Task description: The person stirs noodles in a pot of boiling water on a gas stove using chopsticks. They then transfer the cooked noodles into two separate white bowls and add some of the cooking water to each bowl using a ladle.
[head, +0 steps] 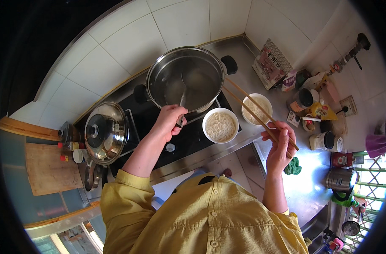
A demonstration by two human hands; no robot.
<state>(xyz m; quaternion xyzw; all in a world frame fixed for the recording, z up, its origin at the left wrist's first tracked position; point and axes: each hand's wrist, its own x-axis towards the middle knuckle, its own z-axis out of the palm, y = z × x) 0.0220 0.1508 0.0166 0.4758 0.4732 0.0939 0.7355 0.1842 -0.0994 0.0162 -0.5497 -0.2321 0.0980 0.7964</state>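
Note:
A metal ladle point(182, 100) is gripped by its handle in my left hand point(172, 122), its bowl down in the cloudy liquid of a large stainless steel pot point(193, 52). My right hand point(280, 144) holds a pair of long wooden chopsticks point(253, 111), whose tips are near the pot's right rim. A white bowl of noodles point(220, 125) stands in front of the pot at the hob's edge. Another white bowl with noodles point(257, 109) is to its right on the steel counter, partly behind the chopsticks.
The pot stands on a black hob point(158, 155). A pan with a shiny lid point(106, 133) is at the left, near a wooden board point(53, 168). Packets, jars point(300, 100) and a green cloth point(293, 166) lie at the right; a kettle point(340, 179) and sink point(317, 222) are farther along.

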